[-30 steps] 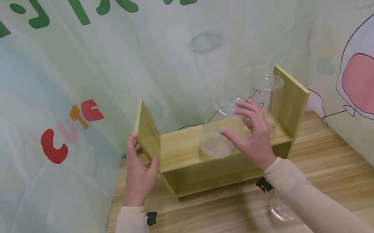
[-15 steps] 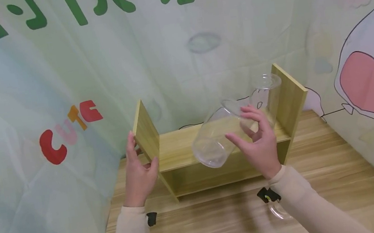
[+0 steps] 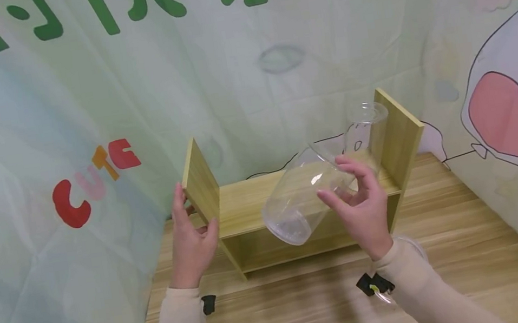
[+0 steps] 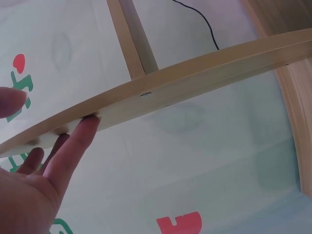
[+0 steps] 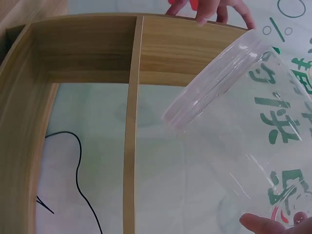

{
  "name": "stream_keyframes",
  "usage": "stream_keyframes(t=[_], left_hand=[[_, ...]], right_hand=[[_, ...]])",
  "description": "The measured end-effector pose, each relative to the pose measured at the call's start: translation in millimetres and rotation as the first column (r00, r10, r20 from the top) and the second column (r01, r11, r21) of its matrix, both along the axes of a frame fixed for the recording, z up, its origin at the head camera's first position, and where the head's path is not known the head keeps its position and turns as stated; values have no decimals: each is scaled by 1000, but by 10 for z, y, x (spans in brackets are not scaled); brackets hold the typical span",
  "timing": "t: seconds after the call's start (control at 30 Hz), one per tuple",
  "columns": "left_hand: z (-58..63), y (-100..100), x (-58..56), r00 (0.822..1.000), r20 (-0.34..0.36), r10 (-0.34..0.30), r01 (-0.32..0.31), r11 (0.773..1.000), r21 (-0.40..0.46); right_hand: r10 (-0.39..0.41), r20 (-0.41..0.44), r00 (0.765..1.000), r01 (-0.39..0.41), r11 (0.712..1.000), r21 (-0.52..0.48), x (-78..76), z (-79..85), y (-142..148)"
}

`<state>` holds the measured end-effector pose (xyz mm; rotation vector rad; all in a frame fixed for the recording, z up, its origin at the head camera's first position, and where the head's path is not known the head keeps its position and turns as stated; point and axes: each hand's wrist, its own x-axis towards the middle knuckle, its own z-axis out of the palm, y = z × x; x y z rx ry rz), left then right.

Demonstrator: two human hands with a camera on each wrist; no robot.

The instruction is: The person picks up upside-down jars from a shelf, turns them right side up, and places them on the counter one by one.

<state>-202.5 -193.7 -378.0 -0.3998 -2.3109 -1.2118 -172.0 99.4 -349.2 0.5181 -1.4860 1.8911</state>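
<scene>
left hand [image 3: 195,242] rests, fingers unclenched, against the outer left side of the wooden shelf [image 3: 240,202]; right hand [image 3: 362,207] pinches a tilted clear jar [image 3: 290,195] near one end, over the shelf's front edge in the head view. a see-through container [image 3: 366,136] stands upright toward the right.

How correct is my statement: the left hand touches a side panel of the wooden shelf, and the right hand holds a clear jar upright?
One detail is wrong: the clear jar is not upright. The head view shows it tilted, its lower end toward the left. The left hand does touch a side panel of the wooden shelf, and the right hand holds the clear jar.
</scene>
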Motion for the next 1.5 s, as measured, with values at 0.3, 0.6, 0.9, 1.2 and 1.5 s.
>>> stream_keyframes(t=[0.3, 0.6, 0.9, 1.2, 1.5], left_hand=[[88, 87, 171, 999, -35, 1, 0, 1000, 20], [117, 197, 356, 985, -128, 120, -111, 991, 76], [27, 283, 462, 931, -332, 151, -131, 988, 81], [-49, 406, 546, 922, -388, 11, 24, 996, 86], [-153, 501, 586, 896, -391, -211, 239, 971, 23]], right_hand=[[31, 101, 994, -23, 997, -76, -23, -209, 29], [17, 161, 987, 3, 992, -126, 35, -307, 34], [72, 324, 943, -4, 979, -205, 156, -327, 34], [218, 346, 913, -90, 932, -351, 261, -407, -1], [271, 448, 852, -102, 925, -366, 347, -486, 1]])
